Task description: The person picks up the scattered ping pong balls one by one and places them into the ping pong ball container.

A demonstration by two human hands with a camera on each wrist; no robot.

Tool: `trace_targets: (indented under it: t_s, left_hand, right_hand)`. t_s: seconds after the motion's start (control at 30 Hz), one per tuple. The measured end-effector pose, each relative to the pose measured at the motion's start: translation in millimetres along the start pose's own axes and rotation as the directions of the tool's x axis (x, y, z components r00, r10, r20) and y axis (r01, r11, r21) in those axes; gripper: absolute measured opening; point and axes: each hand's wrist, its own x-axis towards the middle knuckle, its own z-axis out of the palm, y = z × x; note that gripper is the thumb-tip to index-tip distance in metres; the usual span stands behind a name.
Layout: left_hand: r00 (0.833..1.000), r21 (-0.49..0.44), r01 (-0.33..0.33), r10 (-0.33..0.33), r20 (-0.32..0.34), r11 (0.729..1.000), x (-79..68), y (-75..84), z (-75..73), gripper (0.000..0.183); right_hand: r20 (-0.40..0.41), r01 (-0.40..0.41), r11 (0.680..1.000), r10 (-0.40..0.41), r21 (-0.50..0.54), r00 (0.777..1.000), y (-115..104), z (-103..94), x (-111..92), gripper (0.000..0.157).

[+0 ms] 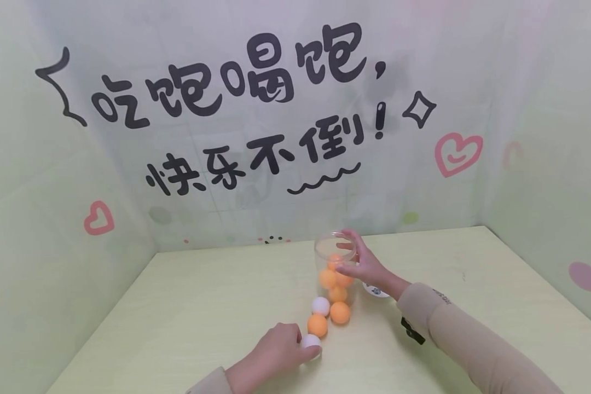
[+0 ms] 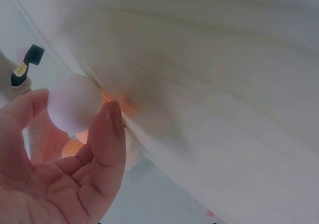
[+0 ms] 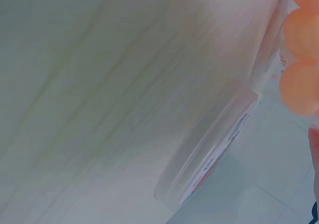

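My left hand pinches a white ping-pong ball between thumb and fingers, low in the head view. The left wrist view shows that white ball close up. Around the right side of an upright, clear plastic jar curl the fingers of my right hand. Several orange ping-pong balls are piled inside the jar, whose mouth is uncovered. In front of it sit a white ball, an orange ball and another orange ball.
A round lid with a printed top lies right of the jar, partly behind my right wrist; the right wrist view shows the lid from its side. Pale curtains with black lettering surround the light wooden table.
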Motion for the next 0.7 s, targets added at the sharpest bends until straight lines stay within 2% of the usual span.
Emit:
trace_targets:
  t_s: [0.23,0.5,0.7]
  left_hand:
    - [0.999,0.006,-0.003,0.003,0.032,1.0,-0.9,1.3,-1.2,0.032]
    - [0.999,0.03,-0.011,0.01,0.037,0.999,-4.3,1.1,-4.7,0.033]
    - [0.999,0.063,-0.029,0.027,0.024,0.998,-6.0,5.7,-14.6,0.034]
  right_hand:
    - [-0.003,0.009,1.0,-0.009,-0.002,1.0,2.0,0.2,0.9,0.071]
    - [-0.005,0.003,1.0,-0.003,-0.004,1.0,1.1,0.5,-0.2,0.071]
    - [-0.006,0.015,1.0,-0.015,-0.011,1.0,0.4,0.4,-0.4,0.071]
